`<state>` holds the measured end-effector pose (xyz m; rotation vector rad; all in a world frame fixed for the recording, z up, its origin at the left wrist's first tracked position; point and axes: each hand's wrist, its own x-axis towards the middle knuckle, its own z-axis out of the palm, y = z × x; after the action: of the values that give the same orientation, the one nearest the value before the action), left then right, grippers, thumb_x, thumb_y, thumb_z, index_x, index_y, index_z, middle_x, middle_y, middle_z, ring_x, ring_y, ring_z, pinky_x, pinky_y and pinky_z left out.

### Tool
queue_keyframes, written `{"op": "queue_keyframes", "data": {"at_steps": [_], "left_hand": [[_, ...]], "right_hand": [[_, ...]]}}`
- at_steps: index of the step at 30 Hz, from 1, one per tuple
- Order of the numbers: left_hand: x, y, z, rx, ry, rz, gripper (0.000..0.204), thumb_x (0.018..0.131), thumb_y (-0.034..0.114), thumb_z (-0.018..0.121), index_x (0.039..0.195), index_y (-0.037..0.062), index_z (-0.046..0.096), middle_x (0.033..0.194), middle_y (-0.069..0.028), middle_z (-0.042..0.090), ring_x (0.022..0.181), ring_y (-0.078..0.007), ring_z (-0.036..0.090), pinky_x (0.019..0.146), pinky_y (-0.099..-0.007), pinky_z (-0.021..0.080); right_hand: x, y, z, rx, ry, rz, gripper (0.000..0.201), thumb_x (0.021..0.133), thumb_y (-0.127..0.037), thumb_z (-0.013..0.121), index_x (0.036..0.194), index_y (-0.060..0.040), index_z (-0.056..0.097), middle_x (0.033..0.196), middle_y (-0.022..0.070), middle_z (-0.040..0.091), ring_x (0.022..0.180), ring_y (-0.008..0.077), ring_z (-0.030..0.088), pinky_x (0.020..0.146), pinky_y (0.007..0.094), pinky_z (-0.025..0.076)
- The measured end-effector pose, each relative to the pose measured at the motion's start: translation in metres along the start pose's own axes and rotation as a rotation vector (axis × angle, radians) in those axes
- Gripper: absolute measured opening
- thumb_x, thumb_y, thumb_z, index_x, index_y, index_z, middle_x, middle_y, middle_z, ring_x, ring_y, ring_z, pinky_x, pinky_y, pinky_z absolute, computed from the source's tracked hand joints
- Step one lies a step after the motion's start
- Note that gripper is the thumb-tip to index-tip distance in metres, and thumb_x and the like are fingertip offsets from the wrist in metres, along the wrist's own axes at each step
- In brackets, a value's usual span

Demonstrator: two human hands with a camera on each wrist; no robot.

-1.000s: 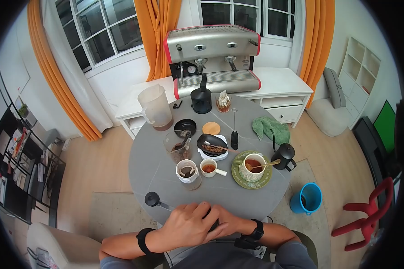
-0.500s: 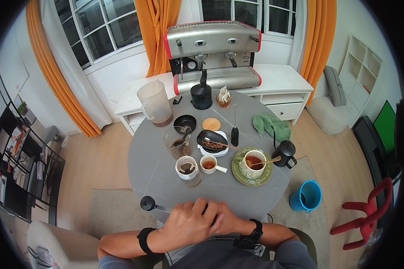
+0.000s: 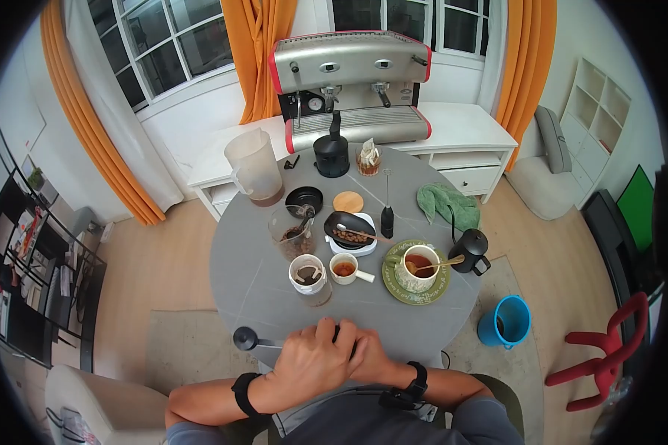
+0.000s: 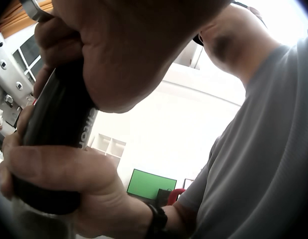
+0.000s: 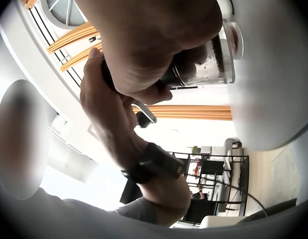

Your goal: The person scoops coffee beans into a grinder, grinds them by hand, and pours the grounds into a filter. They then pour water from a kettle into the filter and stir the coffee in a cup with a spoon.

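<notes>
Both hands hold a black manual coffee grinder (image 4: pixel 57 119) close to the body, at the table's near edge. My left hand (image 3: pixel 308 363) grips its upper end, fingers curled over it. Lower down, my right hand (image 3: pixel 372 359) wraps round the grinder's body, with the thumb across the front in the left wrist view. The crank arm sticks out to the left and ends in a black knob (image 3: pixel 245 338). A clear jar (image 5: pixel 206 69) at the grinder's bottom shows dark grounds inside. From the head, the hands hide most of the grinder.
On the round grey table (image 3: pixel 237 274) stand a lidless jar (image 3: pixel 309 279), a small cup (image 3: pixel 346 268), a patterned cup on a green saucer (image 3: pixel 416 295), a scale with a bean scoop (image 3: pixel 352 233) and a black kettle (image 3: pixel 470 250). A blue bucket (image 3: pixel 505 321) is at right.
The crank knob has shifted slightly left and nearer since a second ago, then stayed nearly in place. Both hands keep their hold on the grinder. The head view has tilted a little.
</notes>
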<state>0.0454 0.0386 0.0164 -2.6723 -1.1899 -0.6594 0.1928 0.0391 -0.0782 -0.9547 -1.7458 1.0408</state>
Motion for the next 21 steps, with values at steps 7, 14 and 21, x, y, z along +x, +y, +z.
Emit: {"op": "queue_keyframes", "data": {"at_steps": [7, 14, 21], "left_hand": [[0.004, -0.011, -0.004, -0.096, 0.045, 0.197, 0.034, 0.088, 0.038, 0.071, 0.085, 0.0054, 0.060, 0.070, -0.0062, 0.051, 0.049, -0.0200, 0.058, 0.043, -0.0324, 0.046], [0.009, -0.012, -0.016, -0.435, 0.063, 0.648, 0.030, 0.084, 0.036, 0.075, 0.081, 0.0078, 0.063, 0.072, -0.0038, 0.054, 0.054, -0.0182, 0.058, 0.047, -0.0297, 0.045], [0.003, -0.014, -0.014, -0.052, 0.078, 0.010, 0.027, 0.080, 0.031, 0.075, 0.089, 0.0069, 0.069, 0.081, -0.0066, 0.062, 0.053, -0.0200, 0.060, 0.046, -0.0309, 0.048]], "right_hand": [[-0.004, 0.023, -0.006, 0.269, -0.204, -0.115, 0.046, 0.076, -0.022, 0.081, 0.115, -0.0077, 0.063, 0.102, 0.0085, 0.071, 0.089, 0.0294, 0.071, 0.076, 0.0380, 0.056], [-0.005, 0.044, -0.001, 0.577, -0.879, -0.405, 0.047, 0.075, -0.025, 0.083, 0.117, -0.0079, 0.068, 0.108, 0.0062, 0.070, 0.101, 0.0210, 0.067, 0.087, 0.0351, 0.053], [0.009, -0.015, -0.011, 0.135, -0.019, 0.029, 0.042, 0.072, -0.015, 0.082, 0.109, -0.0033, 0.069, 0.087, 0.0031, 0.071, 0.075, 0.0166, 0.066, 0.069, 0.0325, 0.053]]}}
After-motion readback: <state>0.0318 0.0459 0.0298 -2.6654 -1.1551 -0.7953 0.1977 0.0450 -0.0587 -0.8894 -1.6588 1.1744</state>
